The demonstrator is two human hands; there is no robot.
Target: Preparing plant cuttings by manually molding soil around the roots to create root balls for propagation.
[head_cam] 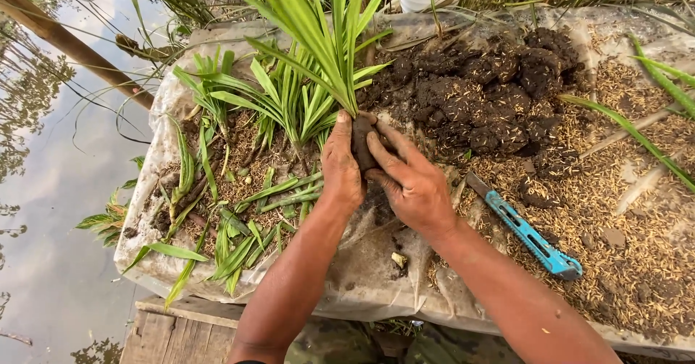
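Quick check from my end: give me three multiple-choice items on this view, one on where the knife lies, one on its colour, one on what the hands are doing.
1. Where does the knife lie?
A. right of the hands, on the husks
B. in the water
C. on the soil pile

2. What colour is its handle?
A. red
B. blue
C. yellow

3. What state are the hands in?
A. both flat and empty
B. one holding the knife
C. both pressed round the soil ball at the plant base

Answers: 1 A, it rests on husks beside the right hand. 2 B, the handle is bright blue. 3 C, left hand and right hand cup the ball.
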